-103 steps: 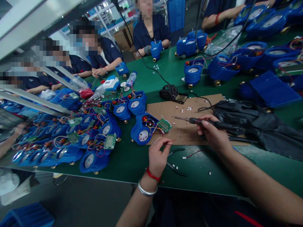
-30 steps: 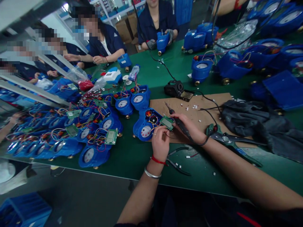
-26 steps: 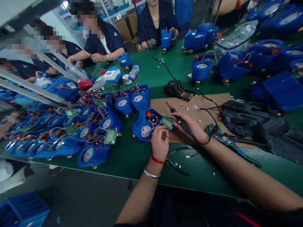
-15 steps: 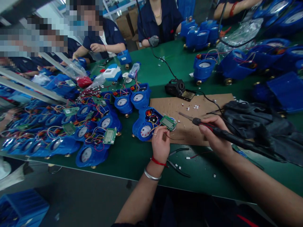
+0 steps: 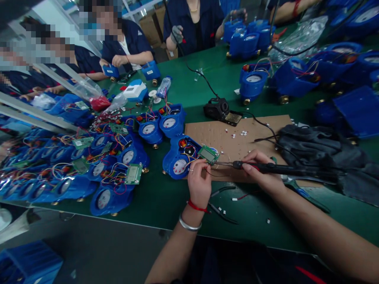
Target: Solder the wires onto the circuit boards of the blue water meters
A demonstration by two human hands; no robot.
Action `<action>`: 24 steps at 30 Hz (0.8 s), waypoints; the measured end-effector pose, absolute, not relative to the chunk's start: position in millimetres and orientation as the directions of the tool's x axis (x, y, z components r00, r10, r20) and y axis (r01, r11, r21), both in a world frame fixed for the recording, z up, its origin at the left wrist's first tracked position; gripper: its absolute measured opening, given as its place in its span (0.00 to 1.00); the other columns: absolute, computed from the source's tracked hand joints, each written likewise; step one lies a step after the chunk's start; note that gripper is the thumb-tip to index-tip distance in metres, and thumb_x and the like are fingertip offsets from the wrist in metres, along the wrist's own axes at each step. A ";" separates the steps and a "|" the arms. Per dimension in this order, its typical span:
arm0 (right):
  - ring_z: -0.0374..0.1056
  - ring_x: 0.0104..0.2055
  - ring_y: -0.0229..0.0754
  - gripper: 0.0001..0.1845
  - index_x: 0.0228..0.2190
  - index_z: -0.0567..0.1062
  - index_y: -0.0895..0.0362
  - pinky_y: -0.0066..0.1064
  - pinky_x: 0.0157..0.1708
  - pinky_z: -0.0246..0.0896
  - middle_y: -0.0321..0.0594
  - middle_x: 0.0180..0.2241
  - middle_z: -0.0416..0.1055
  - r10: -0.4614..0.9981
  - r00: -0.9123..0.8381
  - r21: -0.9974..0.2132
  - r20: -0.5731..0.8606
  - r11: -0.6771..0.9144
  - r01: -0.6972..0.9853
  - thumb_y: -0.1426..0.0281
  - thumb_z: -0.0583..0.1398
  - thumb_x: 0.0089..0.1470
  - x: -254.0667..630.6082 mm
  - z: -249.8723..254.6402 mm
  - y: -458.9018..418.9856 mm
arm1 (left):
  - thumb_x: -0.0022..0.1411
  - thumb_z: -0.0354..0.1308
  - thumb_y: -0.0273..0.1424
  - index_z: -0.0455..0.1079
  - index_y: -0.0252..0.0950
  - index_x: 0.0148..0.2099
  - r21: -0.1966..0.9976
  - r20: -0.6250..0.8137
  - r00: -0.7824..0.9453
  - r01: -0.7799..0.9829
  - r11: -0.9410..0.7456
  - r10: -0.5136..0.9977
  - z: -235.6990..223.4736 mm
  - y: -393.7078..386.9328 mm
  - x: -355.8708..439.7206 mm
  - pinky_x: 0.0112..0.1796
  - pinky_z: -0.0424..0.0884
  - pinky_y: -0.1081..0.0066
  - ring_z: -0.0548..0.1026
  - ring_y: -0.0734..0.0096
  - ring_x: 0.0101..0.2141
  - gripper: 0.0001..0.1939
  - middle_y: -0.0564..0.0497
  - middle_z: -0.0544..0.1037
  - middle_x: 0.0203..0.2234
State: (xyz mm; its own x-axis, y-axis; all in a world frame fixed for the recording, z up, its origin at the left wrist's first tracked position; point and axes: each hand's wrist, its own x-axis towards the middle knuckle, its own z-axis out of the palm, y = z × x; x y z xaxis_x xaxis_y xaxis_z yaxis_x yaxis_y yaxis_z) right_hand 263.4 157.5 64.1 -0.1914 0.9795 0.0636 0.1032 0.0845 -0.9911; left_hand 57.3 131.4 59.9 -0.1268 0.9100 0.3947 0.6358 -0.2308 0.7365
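Right hand (image 5: 265, 173): wrapped pen-like around a black-handled soldering iron (image 5: 274, 168), probably to steer its slim metal tip, which reaches the board's near right edge.
Left hand (image 5: 199, 183): thumb and fingers pinched around a thin dark wire (image 5: 220, 175) at the board's near edge, likely to steady the joint; whether they grip the board too, I cannot tell.
Green tabletop (image 5: 160, 205): spreads under everything, with many blue meters at left and more at far right.
Brown cardboard sheet (image 5: 239, 138): flat in the middle, presumably shielding the surface from heat.
Blue plastic meter (image 5: 171, 163): dial up, at the sheet's left edge, close enough for its leads to reach the board.
Black iron stand (image 5: 220, 110): at the sheet's far edge, seemingly kept within reach.
Green circuit board (image 5: 208, 154): just right of the meter, grey display up, between both hands.
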 end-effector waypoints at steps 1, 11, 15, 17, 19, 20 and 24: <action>0.63 0.22 0.39 0.09 0.32 0.68 0.51 0.31 0.21 0.56 0.35 0.22 0.68 0.979 -0.190 -0.989 0.068 0.091 0.114 0.61 0.61 0.52 263.8 63.1 157.9 | 0.60 0.53 0.22 0.66 0.36 0.35 0.738 0.394 -0.127 0.634 -0.231 0.910 60.0 131.4 57.2 0.46 0.67 0.61 0.70 0.65 0.44 0.04 0.47 0.72 0.39; 0.63 0.23 0.39 0.07 0.32 0.69 0.51 0.31 0.23 0.55 0.35 0.23 0.67 0.978 -0.200 -0.983 0.062 0.095 0.156 0.63 0.61 0.53 263.4 59.5 160.9 | 0.60 0.53 0.22 0.66 0.36 0.35 0.742 0.393 -0.139 0.632 -0.225 0.909 59.2 131.9 57.7 0.46 0.67 0.60 0.70 0.65 0.44 0.04 0.47 0.72 0.39; 0.62 0.22 0.37 0.08 0.32 0.68 0.53 0.29 0.22 0.54 0.34 0.22 0.67 0.978 -0.204 -0.987 0.042 0.072 0.141 0.63 0.61 0.53 262.9 62.0 161.1 | 0.60 0.54 0.22 0.66 0.36 0.35 0.743 0.394 -0.141 0.631 -0.224 0.908 58.4 132.1 57.5 0.47 0.67 0.60 0.70 0.66 0.44 0.04 0.47 0.72 0.39; 0.62 0.22 0.37 0.09 0.32 0.67 0.54 0.29 0.21 0.53 0.34 0.21 0.67 0.978 -0.206 -0.990 0.017 0.045 0.132 0.63 0.61 0.53 261.7 64.8 161.2 | 0.60 0.54 0.22 0.66 0.36 0.34 0.742 0.393 -0.141 0.632 -0.223 0.909 58.2 132.2 57.6 0.47 0.67 0.60 0.70 0.66 0.44 0.04 0.47 0.72 0.39; 0.61 0.21 0.36 0.10 0.32 0.67 0.55 0.28 0.21 0.53 0.34 0.21 0.67 0.979 -0.203 -0.992 -0.007 0.019 0.127 0.62 0.60 0.54 260.1 67.9 161.1 | 0.60 0.54 0.23 0.66 0.36 0.34 0.741 0.392 -0.143 0.634 -0.221 0.909 58.0 132.3 57.8 0.46 0.67 0.60 0.70 0.65 0.44 0.04 0.47 0.72 0.39; 0.61 0.21 0.36 0.10 0.32 0.67 0.55 0.28 0.21 0.53 0.33 0.21 0.67 0.980 -0.198 -0.992 -0.012 0.013 0.125 0.62 0.60 0.54 259.2 69.2 161.0 | 0.60 0.53 0.23 0.66 0.36 0.34 0.740 0.393 -0.143 0.635 -0.220 0.908 57.9 132.3 58.0 0.46 0.67 0.60 0.70 0.65 0.44 0.04 0.47 0.72 0.39; 0.61 0.21 0.35 0.10 0.32 0.67 0.55 0.27 0.21 0.53 0.33 0.20 0.67 0.980 -0.199 -0.992 0.007 0.032 0.123 0.62 0.60 0.54 258.0 69.8 161.7 | 0.60 0.54 0.22 0.65 0.36 0.34 0.736 0.398 -0.140 0.639 -0.224 0.907 57.9 132.5 58.6 0.46 0.66 0.60 0.69 0.66 0.44 0.04 0.47 0.72 0.39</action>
State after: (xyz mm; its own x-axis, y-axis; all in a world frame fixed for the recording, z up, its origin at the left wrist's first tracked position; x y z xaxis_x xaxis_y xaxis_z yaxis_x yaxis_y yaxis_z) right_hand 258.0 161.7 69.8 -0.1994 0.9799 0.0070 0.1235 0.0322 -0.9918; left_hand 58.6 132.5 57.9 -0.1399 0.9068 0.3976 0.6388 -0.2241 0.7360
